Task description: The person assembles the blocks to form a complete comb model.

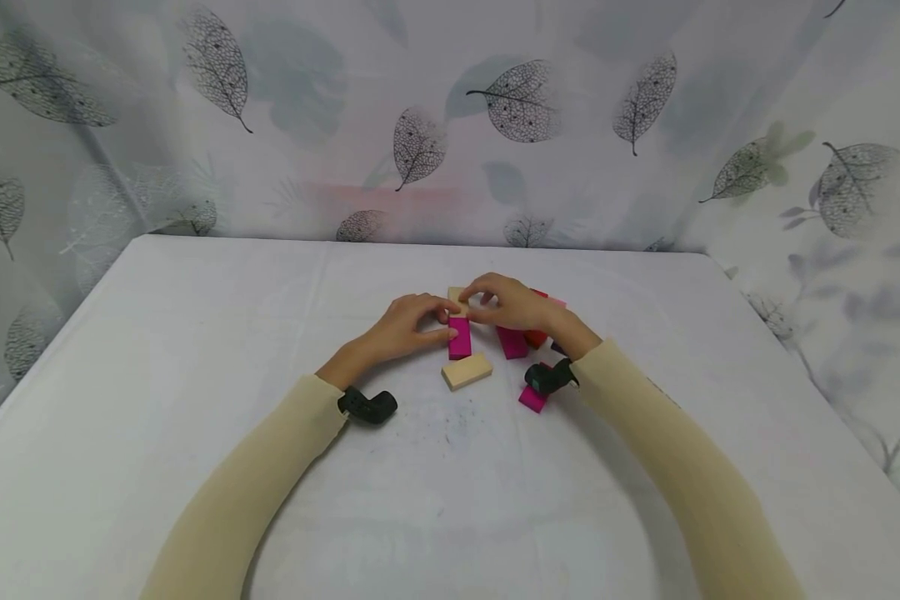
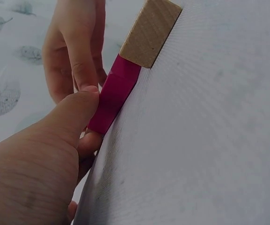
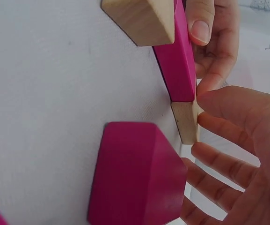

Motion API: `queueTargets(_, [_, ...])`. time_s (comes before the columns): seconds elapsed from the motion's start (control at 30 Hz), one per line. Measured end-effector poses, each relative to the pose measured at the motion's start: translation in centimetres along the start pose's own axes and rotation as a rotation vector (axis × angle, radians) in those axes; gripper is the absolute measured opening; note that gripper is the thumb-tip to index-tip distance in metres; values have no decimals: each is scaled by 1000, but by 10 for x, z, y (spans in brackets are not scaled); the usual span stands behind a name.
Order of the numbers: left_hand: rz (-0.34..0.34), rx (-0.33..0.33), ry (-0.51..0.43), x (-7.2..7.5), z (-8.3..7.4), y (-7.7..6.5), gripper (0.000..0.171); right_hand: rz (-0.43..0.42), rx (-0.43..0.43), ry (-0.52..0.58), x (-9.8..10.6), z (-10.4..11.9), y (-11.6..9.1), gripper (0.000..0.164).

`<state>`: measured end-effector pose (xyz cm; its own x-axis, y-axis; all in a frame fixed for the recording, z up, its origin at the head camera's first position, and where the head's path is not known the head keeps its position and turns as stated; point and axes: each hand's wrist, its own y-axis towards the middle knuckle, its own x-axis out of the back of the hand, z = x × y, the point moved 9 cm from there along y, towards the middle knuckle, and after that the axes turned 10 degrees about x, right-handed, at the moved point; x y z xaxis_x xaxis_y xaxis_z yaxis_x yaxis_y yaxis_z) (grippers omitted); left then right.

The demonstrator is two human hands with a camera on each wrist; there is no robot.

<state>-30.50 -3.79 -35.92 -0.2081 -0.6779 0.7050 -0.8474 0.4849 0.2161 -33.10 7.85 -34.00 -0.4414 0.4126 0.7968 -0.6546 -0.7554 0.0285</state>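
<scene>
Two blocks lie end to end at the middle of the table: a magenta block (image 1: 460,343) and, beyond it, a plain wooden block (image 1: 457,294). With thumb and curled index finger, my left hand (image 1: 405,327) pinches the magenta block near where the two meet. From the other side my right hand (image 1: 513,305) holds the plain block between thumb and index finger, the other fingers spread loosely in the right wrist view. A second wooden block (image 1: 467,372) lies slantwise at the near end of the magenta one, seen also in the left wrist view (image 2: 151,33).
Another magenta block (image 1: 512,343) lies right of the pair, beside a red block (image 1: 536,339). Further pink and dark pieces are partly hidden under my right forearm. A smaller-looking magenta piece (image 1: 532,399) shows below the right wrist camera (image 1: 549,377). White cloth covers the table (image 1: 195,350).
</scene>
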Motion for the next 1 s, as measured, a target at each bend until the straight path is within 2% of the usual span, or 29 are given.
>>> queueTargets(0.4, [11, 28, 8, -1, 1, 1, 38, 24, 9, -3, -7, -1, -5, 37])
queueTargets(0.83, [4, 29, 13, 0, 3, 0, 36, 72, -34, 25, -11, 6, -16, 40])
queueTargets(1.0, [0, 15, 6, 0, 0, 1, 35, 69, 2, 15, -10, 12, -21, 40])
